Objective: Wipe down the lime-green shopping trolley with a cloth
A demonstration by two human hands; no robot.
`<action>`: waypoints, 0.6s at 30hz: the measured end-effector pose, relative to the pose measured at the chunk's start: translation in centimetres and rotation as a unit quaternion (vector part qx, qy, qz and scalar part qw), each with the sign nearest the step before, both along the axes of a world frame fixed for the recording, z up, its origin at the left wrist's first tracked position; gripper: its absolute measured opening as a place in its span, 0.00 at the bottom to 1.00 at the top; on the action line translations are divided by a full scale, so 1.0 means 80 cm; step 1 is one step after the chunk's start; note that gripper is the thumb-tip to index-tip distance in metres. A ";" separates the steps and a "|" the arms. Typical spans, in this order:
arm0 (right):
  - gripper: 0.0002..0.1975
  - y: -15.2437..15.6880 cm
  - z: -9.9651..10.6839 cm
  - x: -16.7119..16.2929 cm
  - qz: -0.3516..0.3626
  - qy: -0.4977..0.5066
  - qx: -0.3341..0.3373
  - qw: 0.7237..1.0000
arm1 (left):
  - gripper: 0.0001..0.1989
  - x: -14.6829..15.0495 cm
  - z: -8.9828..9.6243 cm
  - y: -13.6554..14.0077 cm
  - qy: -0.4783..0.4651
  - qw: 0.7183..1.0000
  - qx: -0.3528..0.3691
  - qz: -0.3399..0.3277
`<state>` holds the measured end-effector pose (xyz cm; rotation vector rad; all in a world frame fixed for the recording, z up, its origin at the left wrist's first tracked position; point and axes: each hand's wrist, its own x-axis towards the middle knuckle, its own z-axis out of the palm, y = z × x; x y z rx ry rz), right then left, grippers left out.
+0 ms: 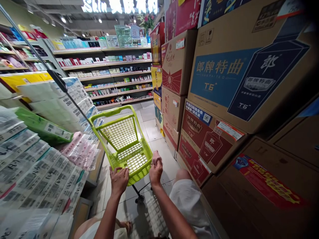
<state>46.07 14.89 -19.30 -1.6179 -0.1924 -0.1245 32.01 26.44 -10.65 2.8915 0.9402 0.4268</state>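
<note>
A lime-green plastic shopping cart (136,166) with grid walls stands in the aisle before me, and nothing shows inside its basket. My left hand (119,180) is closed over the near left part of its rim, fingers bent over the edge. At the near right corner, my right hand (156,171) is closed against the rim. A small pinkish crumpled piece (156,156) shows at the top of that hand; I cannot make out what it is. Below the basket are dark struts and a black wheel (140,199).
Stacked cardboard liquor cartons (219,76) line the right side. Packs of tissue paper (37,162) are piled along the left. A thin metal rod (77,105) slants down to the cart's left corner. Shelves of small boxes (107,63) stand ahead, beyond the tiled floor (147,113).
</note>
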 end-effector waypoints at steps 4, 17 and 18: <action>0.28 -0.007 0.008 -0.028 0.016 -0.140 -0.056 0.988 | 0.20 0.009 -0.001 -0.016 -0.019 1.000 -0.006 -0.008; 0.28 -0.034 0.061 0.018 0.059 -0.202 -0.231 0.950 | 0.25 0.032 -0.007 -0.048 -0.048 0.998 0.029 -0.035; 0.29 -0.032 0.057 0.005 0.066 -0.227 -0.236 0.943 | 0.24 0.034 -0.009 -0.049 -0.058 0.997 0.038 -0.036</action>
